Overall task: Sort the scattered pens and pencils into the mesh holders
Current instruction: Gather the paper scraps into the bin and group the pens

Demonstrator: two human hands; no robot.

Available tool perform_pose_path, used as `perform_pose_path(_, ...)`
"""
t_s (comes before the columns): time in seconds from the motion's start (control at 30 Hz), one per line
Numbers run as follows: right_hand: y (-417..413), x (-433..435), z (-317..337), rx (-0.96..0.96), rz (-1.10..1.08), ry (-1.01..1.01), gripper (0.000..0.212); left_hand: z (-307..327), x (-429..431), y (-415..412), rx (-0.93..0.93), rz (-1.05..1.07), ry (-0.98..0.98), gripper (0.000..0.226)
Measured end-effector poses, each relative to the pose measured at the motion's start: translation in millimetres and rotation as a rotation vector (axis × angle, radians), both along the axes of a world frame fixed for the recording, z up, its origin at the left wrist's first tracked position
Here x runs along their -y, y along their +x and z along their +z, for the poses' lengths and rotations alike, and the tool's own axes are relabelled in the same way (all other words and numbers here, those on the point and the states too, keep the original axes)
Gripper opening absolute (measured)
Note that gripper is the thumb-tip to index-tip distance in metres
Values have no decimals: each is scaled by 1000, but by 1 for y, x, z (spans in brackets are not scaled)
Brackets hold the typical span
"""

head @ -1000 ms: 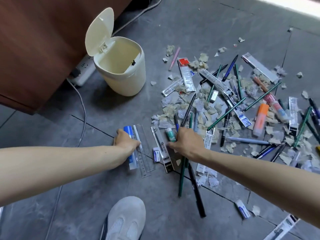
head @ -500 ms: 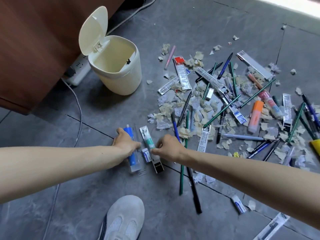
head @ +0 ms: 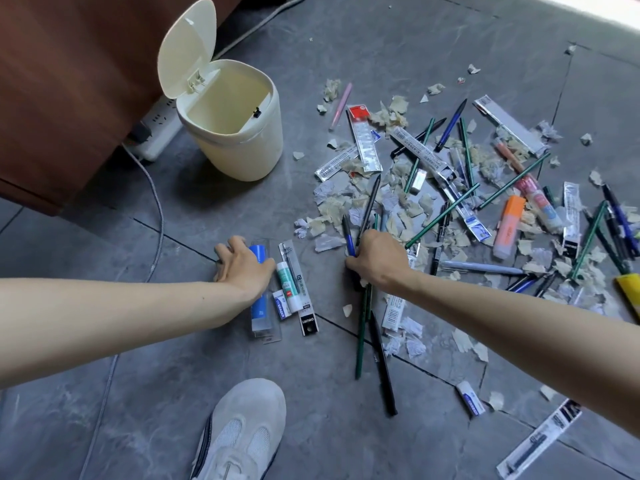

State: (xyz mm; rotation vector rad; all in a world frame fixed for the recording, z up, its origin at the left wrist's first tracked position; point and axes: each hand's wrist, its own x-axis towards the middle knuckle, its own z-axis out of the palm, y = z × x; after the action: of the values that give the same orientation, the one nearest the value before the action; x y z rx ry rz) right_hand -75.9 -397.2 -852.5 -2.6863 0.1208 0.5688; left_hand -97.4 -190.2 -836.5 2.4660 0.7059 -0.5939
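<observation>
Pens and pencils lie scattered among torn paper scraps [head: 412, 209] on the grey floor. My right hand [head: 379, 261] grips a bundle of them: a blue pen [head: 348, 233], a black pencil [head: 370, 202], a green pencil [head: 361, 336] and a black pen [head: 383, 365] stick out from it. My left hand [head: 242, 266] rests with spread fingers on a blue tube [head: 259, 308] lying on a clear ruler. Beside the tube lie a green-and-white glue stick [head: 287, 282], a small eraser [head: 280, 305] and a packaged refill [head: 306, 311]. No mesh holder is in view.
A cream bin [head: 242, 147] with its lid up stands at the back left, by a wooden cabinet [head: 69, 81], a power strip [head: 157, 133] and a cable [head: 158, 216]. My shoe [head: 242, 431] is at the bottom. An orange highlighter [head: 507, 226] and more packets lie to the right.
My right hand slid left toward the blue tube, pushing the glue stick and refill pack beside it, then moved back right with the bundle of pens. My left hand stayed put.
</observation>
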Motion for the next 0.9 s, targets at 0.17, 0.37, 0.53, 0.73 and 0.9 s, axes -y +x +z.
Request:
perform_pose_path(0.17, -5, -8, 4, 18, -83, 150, 31, -1, 3, 5, 50, -7, -6, 46)
perform_pose_path(0.37, -25, -38, 16, -88, -103, 453, 17, 4, 8, 3, 178, -52, 8, 36)
perform_pose_path(0.53, -37, -57, 24, -169, 20, 626, 32, 12, 17, 1, 179, -280, -86, 37)
perform_pose_path(0.73, -43, -55, 32, -230, -72, 731, 24, 16, 2, 12, 167, -119, -116, 37)
perform_pose_path(0.9, -38, -27, 19, -75, 63, 279, 22, 13, -39, 10, 17, 141, 197, 41)
